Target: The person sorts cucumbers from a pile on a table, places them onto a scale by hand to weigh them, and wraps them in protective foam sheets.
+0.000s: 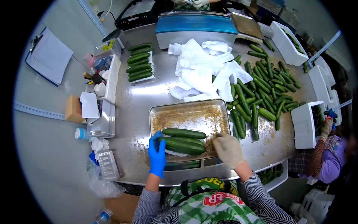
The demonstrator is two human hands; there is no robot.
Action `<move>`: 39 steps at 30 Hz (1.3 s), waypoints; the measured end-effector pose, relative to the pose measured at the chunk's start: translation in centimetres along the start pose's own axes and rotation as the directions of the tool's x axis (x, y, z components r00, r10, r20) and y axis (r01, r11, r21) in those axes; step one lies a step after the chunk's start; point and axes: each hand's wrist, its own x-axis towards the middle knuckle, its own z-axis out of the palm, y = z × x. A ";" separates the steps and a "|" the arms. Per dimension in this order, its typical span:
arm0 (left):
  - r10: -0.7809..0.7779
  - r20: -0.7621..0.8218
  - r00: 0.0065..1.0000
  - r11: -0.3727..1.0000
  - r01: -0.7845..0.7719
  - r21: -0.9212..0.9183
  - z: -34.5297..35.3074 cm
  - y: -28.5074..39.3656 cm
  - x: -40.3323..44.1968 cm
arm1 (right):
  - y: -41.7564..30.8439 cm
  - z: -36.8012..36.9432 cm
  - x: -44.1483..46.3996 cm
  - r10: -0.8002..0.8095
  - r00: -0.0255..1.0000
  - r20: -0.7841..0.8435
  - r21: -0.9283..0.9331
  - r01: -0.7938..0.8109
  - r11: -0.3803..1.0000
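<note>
The cucumbers [184,145], at least three, are lying side by side over a white base [175,153] in the near part of the metal tray [186,115], between the two hands. The left hand [156,155], in a blue glove, is touching their left ends, its thumb and fingers parted around those ends rather than closing over the cucumbers. The right hand [228,150], in a pale knit glove, is hovering over the tray's right edge, just beside the right ends and apart from them; its fingers are curling partway, and whether they are holding anything is hidden. Beyond the tray, white cloths [197,67] are lying bunched on the table [130,112], and a blue-topped box [195,31] is standing behind them. To the right, a large heap [266,84] of loose cucumbers is spreading towards white bins [304,125]. At the far left of the table, a row [140,63] of cucumbers is resting on another white base [151,61]. At the right, a co-worker [330,156] is reaching a gloved hand towards a bin, and another person [192,4] is showing partly at the top.
</note>
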 end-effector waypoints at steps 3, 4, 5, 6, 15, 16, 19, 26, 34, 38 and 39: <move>-0.069 0.144 0.987 0.994 0.055 0.099 -1.3 1.9 0.8 | -0.5 2.4 -1.9 0.249 0.946 -0.209 0.427 -0.140 0.893; -0.057 0.193 0.980 0.990 0.030 0.137 -1.6 2.3 1.2 | -1.2 2.8 -1.8 0.192 0.966 -0.173 0.295 -0.135 0.946; -0.043 0.241 0.970 0.985 0.000 0.175 -2.1 2.5 1.6 | -2.4 3.9 -1.5 0.194 0.959 -0.205 0.259 -0.139 0.956; -0.010 0.242 0.970 0.965 -0.054 0.255 -2.2 2.4 1.8 | -3.8 4.6 -0.9 0.230 0.951 -0.209 0.273 -0.169 0.947; 0.215 -0.086 0.973 0.935 -0.179 0.306 1.4 1.3 0.5 | -6.0 8.3 1.7 0.367 0.849 -0.381 0.438 -0.184 0.880; 0.257 -0.126 0.958 0.925 -0.207 0.319 1.2 1.8 1.1 | -6.7 8.3 2.2 0.377 0.846 -0.378 0.469 -0.176 0.866; 0.305 -0.185 0.934 0.929 -0.249 0.273 -0.8 4.2 4.9 | -9.8 6.9 5.8 0.264 0.877 -0.401 0.454 -0.059 0.889; 0.357 -0.295 0.886 0.924 -0.288 0.253 -8.3 2.8 22.1 | -15.4 7.0 24.1 0.064 0.963 -0.263 0.436 0.059 0.898; 0.242 -0.176 0.954 0.920 -0.168 0.353 -11.8 -10.3 33.9 | -10.5 16.5 39.0 0.083 0.985 0.154 0.379 -0.136 0.915; 0.274 -0.070 0.959 0.870 -0.216 0.443 -12.8 -13.0 34.6 | -10.2 16.8 39.4 0.134 0.973 0.189 0.323 -0.191 0.927; 0.221 -0.060 0.974 0.902 -0.180 0.393 -13.0 -12.3 34.3 | -9.8 17.1 39.4 0.125 0.972 0.200 0.336 -0.188 0.923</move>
